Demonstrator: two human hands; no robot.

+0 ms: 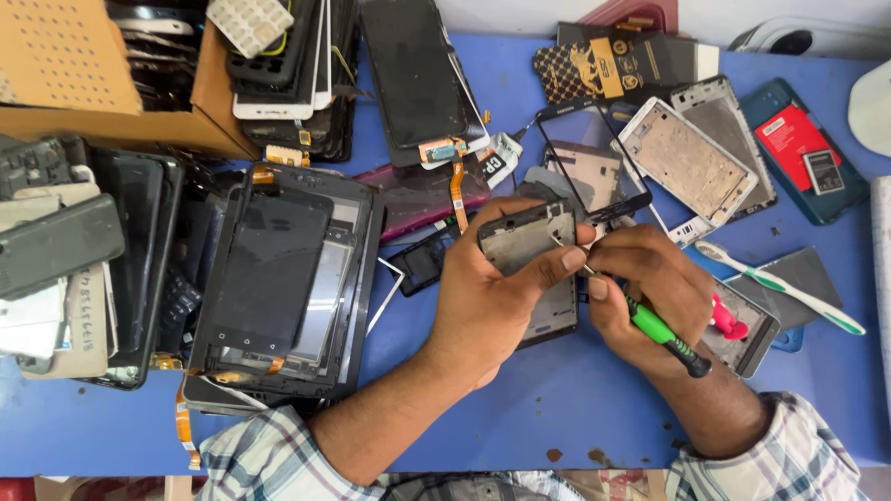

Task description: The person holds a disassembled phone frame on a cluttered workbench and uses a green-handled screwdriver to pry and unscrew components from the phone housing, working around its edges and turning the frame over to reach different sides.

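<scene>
My left hand (487, 297) grips a small grey phone frame (524, 237), holding it tilted above the blue table (575, 390). My right hand (645, 292) holds a green and black screwdriver (664, 332), its thin metal tip touching the right edge of the frame near my left thumb. Under both hands lies another dark phone body (552, 315). A pink tool (729, 320) rests just right of my right hand on a grey phone shell (756, 329).
Stacks of broken phone screens and frames (278, 278) fill the left. A cardboard box (111, 83) of parts stands at the back left. Metal phone frames (691, 158), a dark glass panel (594, 158), a teal case (807, 158) and a white-green toothbrush (789, 288) lie at the right.
</scene>
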